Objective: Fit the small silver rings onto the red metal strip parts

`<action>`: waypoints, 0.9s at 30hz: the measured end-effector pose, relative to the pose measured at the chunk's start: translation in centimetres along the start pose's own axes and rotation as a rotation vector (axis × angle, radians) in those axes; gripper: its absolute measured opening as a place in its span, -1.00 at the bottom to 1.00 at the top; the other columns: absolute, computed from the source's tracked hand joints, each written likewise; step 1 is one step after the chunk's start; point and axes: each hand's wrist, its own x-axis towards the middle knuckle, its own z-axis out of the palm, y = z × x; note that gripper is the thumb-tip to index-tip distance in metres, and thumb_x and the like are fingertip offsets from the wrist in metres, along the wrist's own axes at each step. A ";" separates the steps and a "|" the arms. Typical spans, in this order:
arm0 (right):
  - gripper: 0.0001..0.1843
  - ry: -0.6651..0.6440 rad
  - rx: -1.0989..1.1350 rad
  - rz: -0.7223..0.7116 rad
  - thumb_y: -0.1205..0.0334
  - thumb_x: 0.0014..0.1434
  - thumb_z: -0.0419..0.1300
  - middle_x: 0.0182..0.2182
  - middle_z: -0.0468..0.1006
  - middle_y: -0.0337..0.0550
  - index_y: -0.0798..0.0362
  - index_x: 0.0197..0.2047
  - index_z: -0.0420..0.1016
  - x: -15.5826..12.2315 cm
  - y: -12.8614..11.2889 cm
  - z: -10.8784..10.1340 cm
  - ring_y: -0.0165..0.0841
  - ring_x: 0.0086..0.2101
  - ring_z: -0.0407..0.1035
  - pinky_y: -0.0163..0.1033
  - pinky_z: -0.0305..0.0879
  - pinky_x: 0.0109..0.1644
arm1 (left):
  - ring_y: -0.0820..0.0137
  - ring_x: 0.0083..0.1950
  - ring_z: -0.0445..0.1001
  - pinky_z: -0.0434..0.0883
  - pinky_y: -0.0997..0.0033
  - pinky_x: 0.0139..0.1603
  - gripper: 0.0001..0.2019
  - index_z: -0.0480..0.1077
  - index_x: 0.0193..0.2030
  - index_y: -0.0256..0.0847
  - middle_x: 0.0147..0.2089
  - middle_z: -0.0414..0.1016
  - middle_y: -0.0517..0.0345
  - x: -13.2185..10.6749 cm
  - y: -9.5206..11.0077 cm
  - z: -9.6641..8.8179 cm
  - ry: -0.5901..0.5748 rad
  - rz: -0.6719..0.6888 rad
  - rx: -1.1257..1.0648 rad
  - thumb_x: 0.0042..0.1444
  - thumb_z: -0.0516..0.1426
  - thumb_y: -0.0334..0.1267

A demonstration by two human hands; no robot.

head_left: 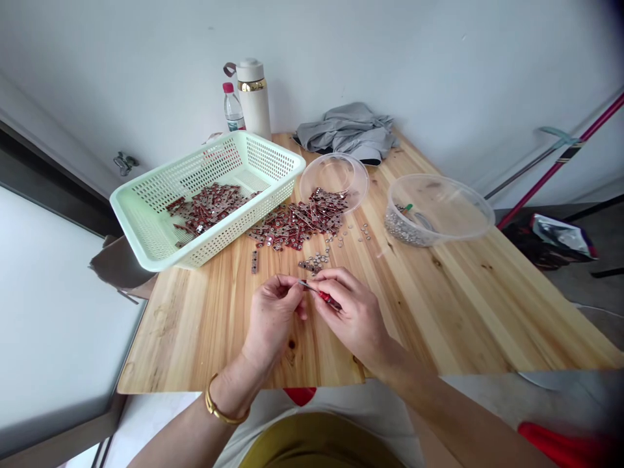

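Above the near part of the wooden table, both my hands meet. My right hand (351,311) is closed round a small screwdriver (327,298) with a red and black handle, its thin metal shaft pointing left. My left hand (275,318) pinches a small reddish-brown strip by the screwdriver's tip; fingers hide most of it. Just beyond my fingers lie small round metal pieces (319,259). A single strip with dark holes (254,262) lies to their left. Farther back spreads a pile of reddish-brown strips (297,224) with metal studs.
A pale green basket (160,263) with more strips stands at left. Behind the pile is a clear round lid or dish (358,170). At right, a clear tub (458,218) holds small metal pieces. A white flask (256,107), plastic bottle (233,109) and grey cloth (346,129) are at the back.
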 end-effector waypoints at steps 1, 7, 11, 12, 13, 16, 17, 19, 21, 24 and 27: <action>-0.80 0.001 0.005 -0.001 0.45 0.24 0.12 -0.24 0.52 -0.11 0.00 -0.16 0.49 0.0 0.1 0.0 -0.37 -0.25 0.50 -0.28 0.46 -0.19 | 0.56 -0.64 0.30 0.27 0.55 -0.58 -0.84 0.35 -0.39 -0.26 -0.63 0.37 0.30 0.0 0.0 0.1 -0.008 -0.001 -0.013 -0.05 0.23 -0.25; -0.86 -0.023 0.097 0.005 0.40 0.26 0.13 -0.26 0.56 -0.12 0.00 -0.22 0.48 0.7 0.9 -0.8 -0.34 -0.24 0.50 -0.24 0.47 -0.13 | 0.55 -0.60 0.31 0.26 0.54 -0.55 -0.79 0.37 -0.35 -0.26 -0.56 0.38 0.27 0.0 0.8 -0.5 -0.154 -0.097 0.071 0.01 0.22 -0.15; -0.87 -0.160 0.190 0.015 0.44 0.23 0.15 -0.29 0.56 -0.15 0.01 -0.26 0.46 1.4 1.7 -1.0 -0.35 -0.25 0.48 -0.25 0.44 -0.15 | 0.57 -0.62 0.16 0.09 0.54 -0.59 -0.88 0.47 -0.31 -0.25 -0.59 0.31 0.31 0.6 1.7 -1.6 -0.204 0.016 0.464 0.03 0.16 -0.27; -0.87 -0.198 0.206 0.024 0.44 0.22 0.16 -0.29 0.56 -0.15 0.02 -0.26 0.46 1.4 1.9 -0.8 -0.35 -0.26 0.48 -0.24 0.43 -0.15 | 0.56 -0.61 0.16 0.08 0.52 -0.58 -0.88 0.50 -0.31 -0.24 -0.59 0.31 0.31 0.8 1.8 -2.0 -0.209 0.073 0.582 0.02 0.15 -0.31; -0.87 -0.229 0.219 0.036 0.44 0.22 0.16 -0.29 0.55 -0.16 0.02 -0.26 0.46 1.5 2.1 -0.6 -0.35 -0.26 0.47 -0.23 0.42 -0.14 | 0.53 -0.58 0.19 0.11 0.50 -0.55 -0.88 0.51 -0.32 -0.22 -0.58 0.33 0.29 1.1 1.8 -2.3 -0.215 0.142 0.695 0.02 0.15 -0.35; -0.89 -0.297 0.235 0.066 0.41 0.24 0.16 -0.31 0.53 -0.17 0.02 -0.27 0.46 1.3 2.7 0.1 -0.35 -0.27 0.46 -0.20 0.42 -0.13 | 0.40 -0.37 0.36 0.29 0.39 -0.29 -0.84 0.54 -0.32 -0.17 -0.45 0.48 0.19 1.7 1.4 -3.1 -0.245 0.423 0.960 0.02 0.14 -0.43; -0.89 -0.314 0.231 0.069 0.39 0.24 0.16 -0.31 0.53 -0.17 0.01 -0.26 0.47 1.2 2.8 0.3 -0.34 -0.25 0.46 -0.19 0.42 -0.12 | 0.35 -0.28 0.39 0.30 0.33 -0.18 -0.83 0.55 -0.32 -0.15 -0.38 0.52 0.16 1.8 1.2 -3.2 -0.246 0.509 1.024 0.03 0.14 -0.45; -0.87 -0.326 0.214 0.080 0.35 0.25 0.17 -0.21 0.53 -0.13 0.00 -0.13 0.47 0.8 2.7 0.3 -0.31 -0.18 0.46 -0.16 0.44 -0.07 | 0.28 -0.16 0.40 0.27 0.22 -0.03 -0.82 0.55 -0.32 -0.12 -0.28 0.56 0.13 1.9 0.8 -3.5 -0.212 0.592 1.130 0.05 0.16 -0.46; -0.71 -0.303 0.182 0.111 0.33 0.28 0.12 -0.05 0.48 -0.05 -0.02 0.07 0.39 0.4 2.2 -0.1 -0.28 -0.06 0.43 -0.11 0.42 0.02 | 0.24 -0.13 0.38 0.25 0.19 -0.03 -0.85 0.54 -0.36 -0.13 -0.29 0.54 0.13 1.8 0.5 -3.5 -0.125 0.571 1.213 0.06 0.17 -0.44; -0.64 -0.279 0.062 0.136 0.39 0.34 -0.03 -0.03 0.45 -0.02 -0.03 0.14 0.34 -0.6 1.2 -0.9 -0.28 -0.03 0.42 -0.10 0.42 0.05 | 0.21 -0.13 0.35 0.23 0.20 -0.09 -0.88 0.49 -0.44 -0.15 -0.31 0.52 0.12 1.5 0.3 -3.2 -0.023 0.517 1.277 0.05 0.18 -0.42; -0.65 -0.322 -0.080 0.131 0.40 0.35 -0.06 -0.14 0.48 -0.03 0.00 0.08 0.42 -1.7 0.6 -1.1 -0.27 -0.15 0.47 -0.11 0.46 -0.08 | 0.21 -0.12 0.34 0.19 0.20 -0.13 -0.89 0.46 -0.46 -0.16 -0.30 0.53 0.13 1.5 0.1 -2.9 0.018 0.497 1.300 0.02 0.17 -0.42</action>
